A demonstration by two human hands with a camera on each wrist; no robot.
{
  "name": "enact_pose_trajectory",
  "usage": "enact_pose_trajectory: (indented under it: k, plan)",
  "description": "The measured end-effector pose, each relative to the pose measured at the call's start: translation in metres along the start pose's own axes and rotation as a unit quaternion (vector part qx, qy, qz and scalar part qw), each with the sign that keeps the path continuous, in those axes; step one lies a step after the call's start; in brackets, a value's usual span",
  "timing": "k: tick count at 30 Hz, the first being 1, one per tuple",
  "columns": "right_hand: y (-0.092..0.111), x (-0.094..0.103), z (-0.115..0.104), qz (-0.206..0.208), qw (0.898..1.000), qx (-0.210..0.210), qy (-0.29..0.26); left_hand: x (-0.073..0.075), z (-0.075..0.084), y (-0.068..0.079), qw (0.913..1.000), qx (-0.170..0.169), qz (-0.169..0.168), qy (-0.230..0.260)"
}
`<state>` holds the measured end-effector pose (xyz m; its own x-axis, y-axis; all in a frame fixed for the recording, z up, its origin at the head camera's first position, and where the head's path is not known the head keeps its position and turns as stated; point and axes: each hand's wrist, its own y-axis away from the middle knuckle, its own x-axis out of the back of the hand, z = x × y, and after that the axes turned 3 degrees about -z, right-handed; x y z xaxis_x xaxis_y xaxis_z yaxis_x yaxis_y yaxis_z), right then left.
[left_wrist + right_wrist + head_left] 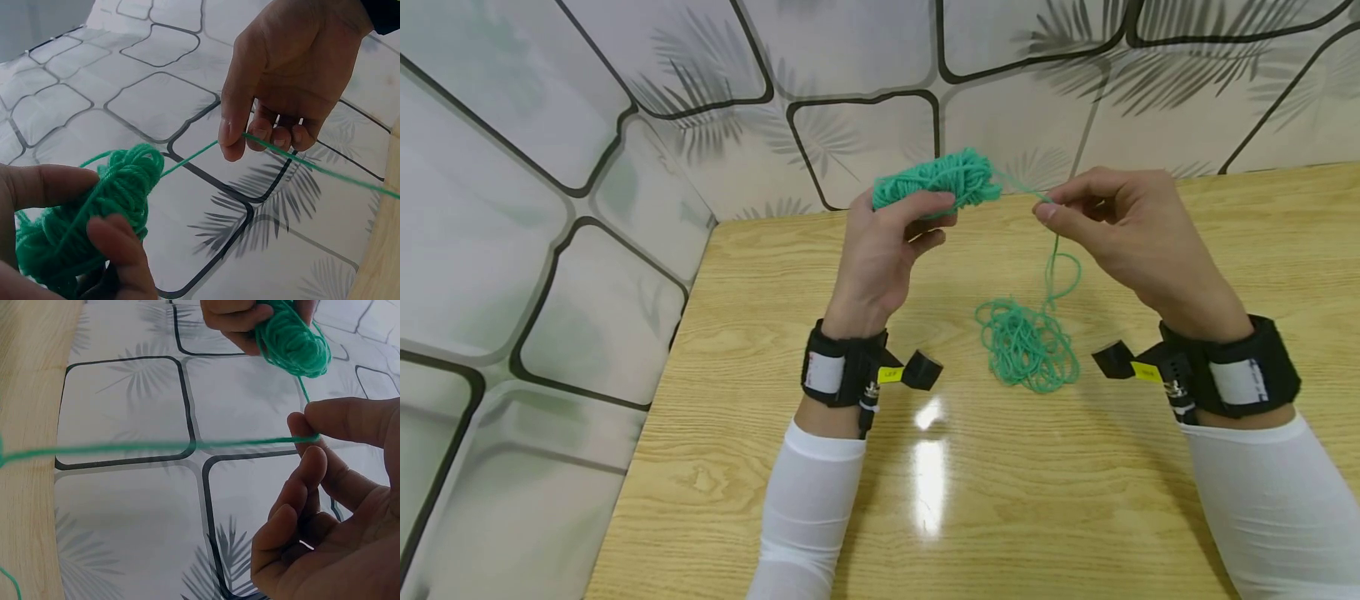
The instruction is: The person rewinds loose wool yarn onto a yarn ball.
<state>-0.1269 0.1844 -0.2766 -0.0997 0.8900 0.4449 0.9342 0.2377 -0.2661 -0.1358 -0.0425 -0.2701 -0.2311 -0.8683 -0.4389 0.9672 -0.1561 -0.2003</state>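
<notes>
A skein of green yarn [936, 179] is gripped in my left hand [887, 250], thumb and fingers wrapped around its middle, raised over the far part of the table. To its right, my right hand [1138, 233] pinches a single strand between thumb and index finger. That strand [190, 158] runs taut from the skein to the pinch in the left wrist view. Beyond the pinch it hangs down to a loose, looped pile of the same yarn [1030, 346] on the table. The right wrist view shows the skein [294, 340] beyond the pinching fingertips [319, 415].
The light wooden table [737, 500] has its back edge against a wall [865, 142] patterned with dark outlines and palm leaves. A similar wall [497, 250] stands at the left. Both wrists wear black straps [1232, 367] with small cameras.
</notes>
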Motion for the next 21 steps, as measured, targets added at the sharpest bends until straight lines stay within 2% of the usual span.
enact_pose_trajectory:
  k: [5, 8, 15, 21]
  plan:
    - [0.0005, 0.0003, -0.0004, -0.001, 1.0, -0.001, 0.003, -0.0017, 0.0007, -0.0006, 0.9976, -0.039, 0.036, 0.044]
    - [0.0003, 0.0005, -0.0004, 0.003, 1.0, 0.003, 0.005, -0.0026, 0.0004, -0.0012, 0.9963, -0.05, 0.051, 0.049]
    - [0.0013, -0.0003, -0.0026, 0.012, 1.0, 0.016, -0.005, 0.0, -0.003, -0.0027, 0.9935, -0.073, 0.071, -0.051]
    - [0.0006, -0.0008, -0.003, 0.012, 0.999, 0.032, -0.021, -0.001, -0.0026, -0.0026, 0.9956, -0.07, 0.061, 0.007]
